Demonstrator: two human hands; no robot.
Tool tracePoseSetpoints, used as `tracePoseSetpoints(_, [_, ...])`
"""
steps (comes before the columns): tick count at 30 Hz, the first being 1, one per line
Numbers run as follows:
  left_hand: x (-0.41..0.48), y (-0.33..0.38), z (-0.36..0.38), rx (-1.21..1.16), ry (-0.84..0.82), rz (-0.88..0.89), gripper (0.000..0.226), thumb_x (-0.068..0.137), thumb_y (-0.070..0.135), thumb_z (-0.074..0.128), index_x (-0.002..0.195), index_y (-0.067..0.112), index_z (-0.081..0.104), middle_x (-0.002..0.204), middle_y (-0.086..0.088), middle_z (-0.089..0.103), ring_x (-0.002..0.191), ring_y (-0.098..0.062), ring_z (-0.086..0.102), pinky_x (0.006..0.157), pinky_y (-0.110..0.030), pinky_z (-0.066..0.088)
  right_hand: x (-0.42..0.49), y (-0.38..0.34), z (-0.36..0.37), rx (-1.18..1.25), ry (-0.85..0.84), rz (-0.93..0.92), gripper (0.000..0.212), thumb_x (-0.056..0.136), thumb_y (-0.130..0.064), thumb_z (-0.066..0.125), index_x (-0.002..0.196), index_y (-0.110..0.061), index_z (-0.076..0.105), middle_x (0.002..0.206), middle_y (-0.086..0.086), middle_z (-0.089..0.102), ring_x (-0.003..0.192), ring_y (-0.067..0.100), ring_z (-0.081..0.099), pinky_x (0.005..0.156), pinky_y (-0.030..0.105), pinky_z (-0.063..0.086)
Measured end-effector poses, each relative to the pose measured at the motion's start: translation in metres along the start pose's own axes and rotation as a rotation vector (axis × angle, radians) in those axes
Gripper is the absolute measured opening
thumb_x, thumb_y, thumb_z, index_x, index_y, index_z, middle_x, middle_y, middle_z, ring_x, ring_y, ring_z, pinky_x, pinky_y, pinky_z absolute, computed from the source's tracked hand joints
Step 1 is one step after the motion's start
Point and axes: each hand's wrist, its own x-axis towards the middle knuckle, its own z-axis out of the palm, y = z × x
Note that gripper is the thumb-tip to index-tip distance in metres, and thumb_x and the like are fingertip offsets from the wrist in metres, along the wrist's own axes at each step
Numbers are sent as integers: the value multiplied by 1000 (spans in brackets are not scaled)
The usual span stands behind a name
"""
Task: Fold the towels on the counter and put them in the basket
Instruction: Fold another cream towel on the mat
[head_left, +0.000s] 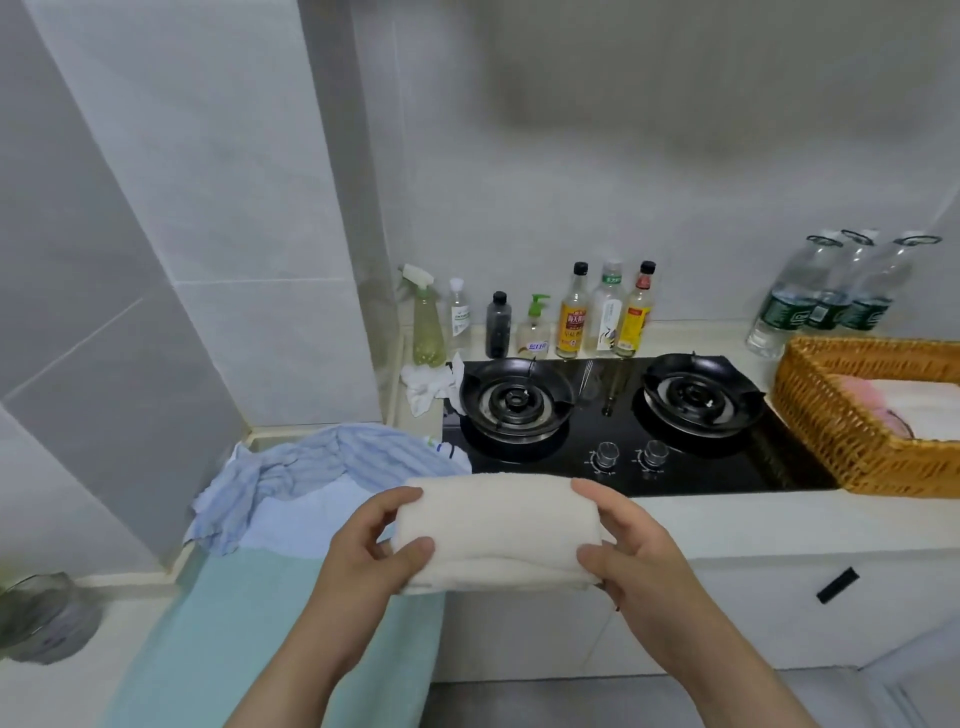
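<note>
Cream towel (498, 519), folded, long axis running left to right.
We hold it between left hand (363, 545) and right hand (631, 551), each grip pinching one end.

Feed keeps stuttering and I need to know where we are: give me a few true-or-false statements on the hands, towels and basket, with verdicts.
1. The left hand and right hand both grip the folded cream towel. True.
2. The basket has no towels in it. False: a pink towel and a white towel lie inside.
3. A blue striped towel lies rumpled on the counter, left of the stove. True.
4. The cream towel already rests in the basket. False: it is held in front of the stove, apart from the basket.
</note>
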Motion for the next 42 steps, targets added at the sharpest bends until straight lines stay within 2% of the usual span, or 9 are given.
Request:
tracePoseSetpoints(6, [12,1,81,10,-59,9,40,71,7,75,101,33,72,111,5,69,74,-17,59,70,-31,52,-6,-21,-77,-5,34,-1,58,86,13,51,123,-31,60,118,-10,68,100,34,63,90,50,49])
tracePoseSetpoints(8, [15,3,107,44,-64,38,41,67,15,75,102,37,72,108,5,69,69,-19,51,67,-30,49,-11,-28,-100,8,62,-5,57,86,13,50,121,-31,60,116,-11,69,103,26,66,90,47,52])
tracePoseSetpoints(12, [19,6,160,94,-112,111,43,80,-7,71,105,27,70,94,5,65,52,-8,43,52,-19,44,-21,-44,-145,45,115,-12,58,86,16,48,120,-28,61,117,-10,69,103,18,67,81,34,55])
tracePoseSetpoints(17, [21,13,210,65,-198,95,41,83,-19,59,112,10,62,92,-1,64,51,1,55,47,-14,42,-32,-62,-185,60,171,-45,57,86,18,47,117,-28,61,114,-8,70,99,18,69,84,40,54])
tracePoseSetpoints(28, [57,4,287,81,-271,75,43,82,-11,66,108,23,67,92,8,71,50,-4,47,48,-17,40,-20,-78,-255,102,259,-62,56,85,18,47,119,-25,61,111,-6,71,97,19,69,79,36,54])
tracePoseSetpoints(32, [82,0,327,49,-334,34,42,82,-7,68,104,30,71,99,7,71,59,-6,54,58,-28,44,-8,-85,-290,105,327,-86,56,85,17,47,119,-25,62,111,-8,71,104,21,65,85,39,55])
tracePoseSetpoints(35, [102,-4,363,1,-384,3,43,79,-2,73,108,30,70,109,0,71,83,-20,67,79,-43,52,4,-93,-322,115,387,-96,57,84,18,47,114,-26,66,109,-7,72,108,25,62,90,45,53])
tracePoseSetpoints(37, [116,-9,386,-20,-384,0,44,81,-7,71,110,26,69,111,-4,70,87,-21,68,81,-39,52,17,-99,-344,130,411,-93,57,83,19,48,113,-26,67,111,-6,71,110,27,61,93,47,52])
tracePoseSetpoints(42, [160,-16,431,-39,-385,20,44,83,-10,65,110,24,69,106,-2,70,74,-9,66,61,-20,50,60,-109,-389,144,440,-83,57,83,19,50,111,-27,70,120,-2,67,111,26,60,87,41,53])
